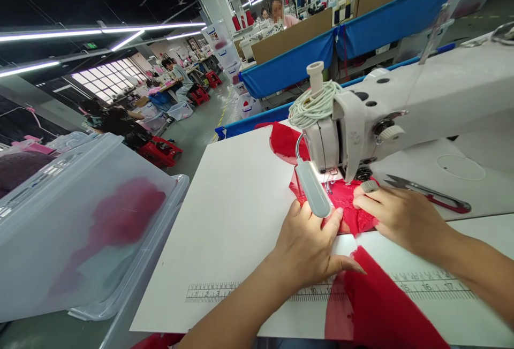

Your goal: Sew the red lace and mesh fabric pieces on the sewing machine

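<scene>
Red lace fabric [341, 199] lies under the needle area of a white sewing machine [353, 129]. My left hand [307, 242] rests on the fabric's near left side, fingers spread and thumb stretched out to the right. At the fabric's right edge, my right hand [401, 220] is closed with thumb and fingers pinching the cloth. A grey lamp head [315, 188] hangs in front of the needle and hides part of the cloth and some left fingertips. A larger red fabric piece [385, 295] drapes over the table's front edge, below both hands.
Thread snips [433, 194] with a red handle lie right of my right hand. A printed ruler [225, 290] runs along the white table [201, 220]. More red cloth [285, 140] lies behind the lamp. A translucent plastic bin [80, 226] stands at the left. Other people sit farther back.
</scene>
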Demonstrator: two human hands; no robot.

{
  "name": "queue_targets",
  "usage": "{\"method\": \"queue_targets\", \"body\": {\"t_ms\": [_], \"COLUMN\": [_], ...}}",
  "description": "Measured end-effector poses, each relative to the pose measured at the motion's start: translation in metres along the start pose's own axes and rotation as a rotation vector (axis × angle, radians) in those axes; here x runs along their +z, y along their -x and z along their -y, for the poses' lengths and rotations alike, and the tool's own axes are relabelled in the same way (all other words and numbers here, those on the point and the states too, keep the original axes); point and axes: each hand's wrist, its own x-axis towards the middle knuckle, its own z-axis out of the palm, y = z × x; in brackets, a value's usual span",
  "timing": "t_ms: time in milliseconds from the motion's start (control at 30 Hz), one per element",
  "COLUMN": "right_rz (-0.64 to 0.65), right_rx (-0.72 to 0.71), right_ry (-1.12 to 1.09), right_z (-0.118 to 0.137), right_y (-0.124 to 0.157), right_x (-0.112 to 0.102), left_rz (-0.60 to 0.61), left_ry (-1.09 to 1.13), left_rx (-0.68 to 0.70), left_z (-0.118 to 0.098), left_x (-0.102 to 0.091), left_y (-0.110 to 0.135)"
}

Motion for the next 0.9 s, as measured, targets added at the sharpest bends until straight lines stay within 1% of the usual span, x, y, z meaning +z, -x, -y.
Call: {"method": "queue_targets", "body": {"t_ms": [200, 400, 600, 667, 733, 833, 900], "right_rz": [0.041, -0.005, -0.043, -0.064, -0.069, -0.041, -0.02], "right_rx": [-0.019, 0.004, -0.008, -0.028, -0.062, -0.092, -0.105], "right_ry": [0.0, 0.017, 0.067, 0.065, 0.009, -0.086, -0.112], "right_z": [-0.001, 0.001, 0.004, 0.008, 0.012, 0.015, 0.015], "right_y": [-0.007, -0.011, -0.013, -0.011, -0.009, -0.005, -0.004], "right_x": [-0.007, -0.009, -0.014, -0.016, -0.016, -0.012, -0.008], "left_rz": [-0.004, -0.02, -0.036, -0.028, -0.013, 0.035, 0.075], "left_ry": [0.021, 0.028, 0.022, 0.02, 0.031, 0.082, 0.132], "left_rx": [-0.021, -0.065, -0.106, -0.115, -0.1, -0.096, -0.135], "left_z": [0.003, 0.003, 0.003, 0.003, 0.003, 0.002, 0.002], "left_x": [0.0, 0.001, 0.001, -0.001, -0.004, -0.008, -0.011], "left_y": [0.0, 0.0, 0.001, 0.0, -0.003, -0.008, -0.012]}}
